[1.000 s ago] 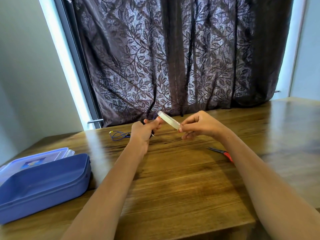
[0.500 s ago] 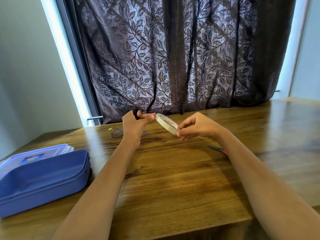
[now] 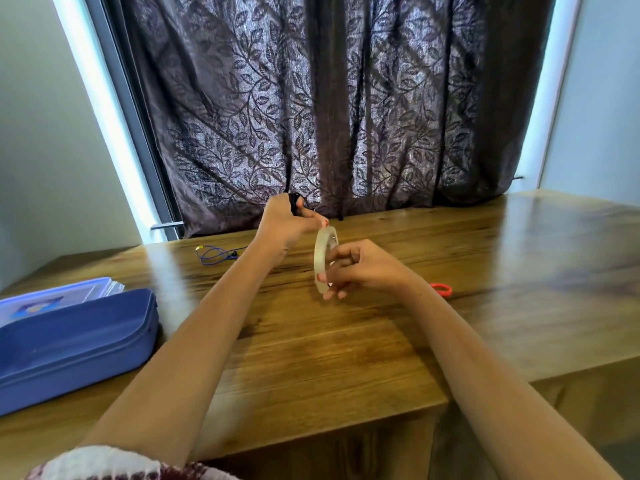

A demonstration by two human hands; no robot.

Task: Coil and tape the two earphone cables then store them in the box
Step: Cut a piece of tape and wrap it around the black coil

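Observation:
My right hand (image 3: 363, 268) grips a clear tape roll (image 3: 321, 259), held on edge above the wooden table (image 3: 311, 341). My left hand (image 3: 285, 225) is raised behind it, closed around a coiled black earphone cable (image 3: 295, 201), with its thumb touching the top of the roll. A blue earphone cable (image 3: 216, 255) lies loose on the table behind my left forearm. The open blue box (image 3: 76, 341) sits at the left edge, nothing visible inside it.
The box's clear lid (image 3: 52, 297) lies behind the box. Red-handled scissors (image 3: 442, 289) rest on the table, partly hidden by my right wrist. A dark leaf-patterned curtain (image 3: 329, 116) hangs at the table's far edge.
The tape roll has turned from nearly flat to standing on edge. My left hand has risen with the black cable, and my right hand has dropped a little lower with the roll.

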